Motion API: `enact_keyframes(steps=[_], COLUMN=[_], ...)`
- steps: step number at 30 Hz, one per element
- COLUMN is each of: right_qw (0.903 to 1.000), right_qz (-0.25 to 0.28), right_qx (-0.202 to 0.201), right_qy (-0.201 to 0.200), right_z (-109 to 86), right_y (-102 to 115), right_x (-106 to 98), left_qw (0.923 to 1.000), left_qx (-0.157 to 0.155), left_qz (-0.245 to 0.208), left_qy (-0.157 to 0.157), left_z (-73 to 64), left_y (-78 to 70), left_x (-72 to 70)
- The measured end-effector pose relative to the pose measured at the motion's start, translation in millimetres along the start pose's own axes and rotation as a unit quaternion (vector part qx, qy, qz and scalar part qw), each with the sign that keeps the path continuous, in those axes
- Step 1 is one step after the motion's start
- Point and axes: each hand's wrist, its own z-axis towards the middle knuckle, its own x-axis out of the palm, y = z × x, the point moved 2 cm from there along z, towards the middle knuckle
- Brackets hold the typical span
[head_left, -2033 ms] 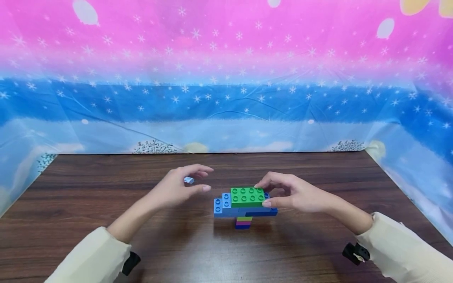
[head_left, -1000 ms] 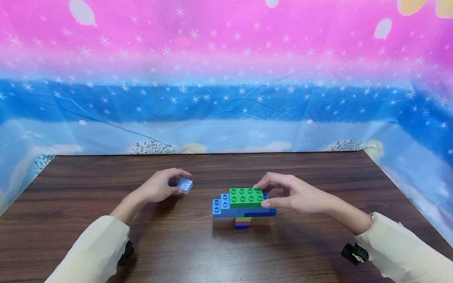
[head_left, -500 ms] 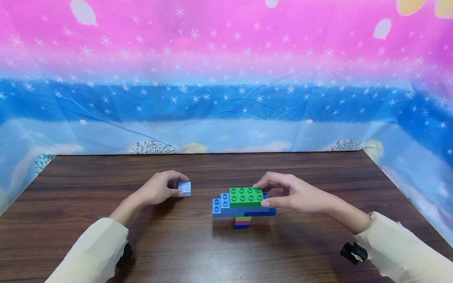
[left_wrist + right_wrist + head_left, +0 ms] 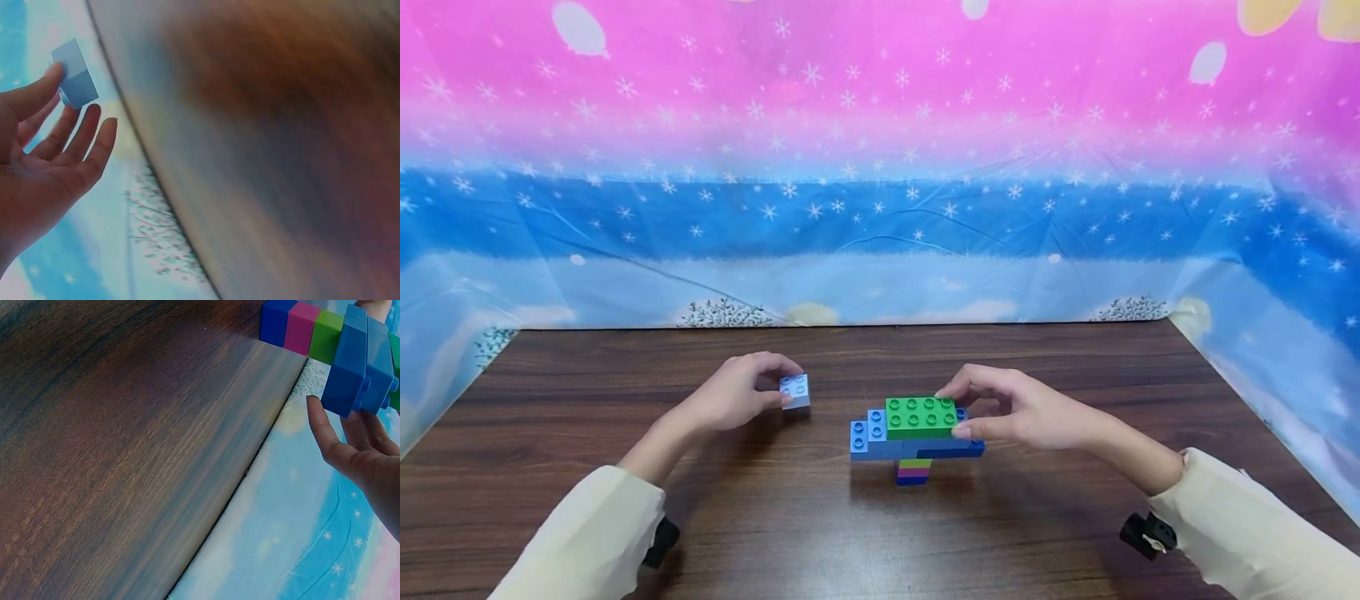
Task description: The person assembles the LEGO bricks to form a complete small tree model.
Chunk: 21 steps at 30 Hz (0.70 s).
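My left hand (image 4: 733, 392) pinches a small light blue building brick (image 4: 795, 392), studs up, between thumb and fingers, left of a T-shaped brick build. The left wrist view shows this brick (image 4: 76, 75) at the fingertips, the other fingers loosely spread. On the build, a green eight-stud brick (image 4: 921, 418) tops two layers of light and dark blue bricks (image 4: 951, 450). Its narrow stem (image 4: 913, 472) is lime, pink and dark blue. My right hand (image 4: 1015, 404) grips the green brick's right end with thumb in front and fingers behind.
The build stands on a dark wood-grain table (image 4: 760, 517). A pink and blue snowflake-print cloth (image 4: 880, 208) hangs behind the table and along both sides. A black device (image 4: 1150, 533) sits at each sleeve.
The left hand, spread near the build two seconds ago, has drawn back left and now pinches the light blue brick, which has turned between the fingers. The right hand and build stay put.
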Motion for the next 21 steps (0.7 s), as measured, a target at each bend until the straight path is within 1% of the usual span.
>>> enact_keyframes(steps=[6,10,13,14,19,21], right_qw=[1.0,1.0,1.0,1.0,1.0,1.0], right_qz=[0.004,0.004,0.004,0.004,0.007,0.008], right_qx=[0.004,0.003,0.001,0.0,-0.004,-0.005], right_qy=[0.0,0.0,0.001,0.002,0.003,0.003], right_z=[-0.2,-0.3,-0.2,-0.2,0.0,0.0], right_y=[0,-1,-1,-1,-2,-1], right_x=[0,0,0,0,0,0], left_qw=[0.9995,0.999,0.9981,0.9977,0.9926,0.9904], left_qx=[0.026,0.036,0.05,0.056,0.113,0.128], left_qz=[-0.013,-0.027,-0.036,-0.036,-0.025,-0.023], left_qy=[-0.006,-0.007,-0.011,-0.014,-0.037,-0.045], left_z=[-0.6,-2.8,-5.4,-6.4,-10.4,-11.3], left_y=[-20.8,-36.8,-50.3,-55.1,-80.3,-90.2], left_x=[-4.9,-5.5,-5.1,-5.0,-4.0,-2.3])
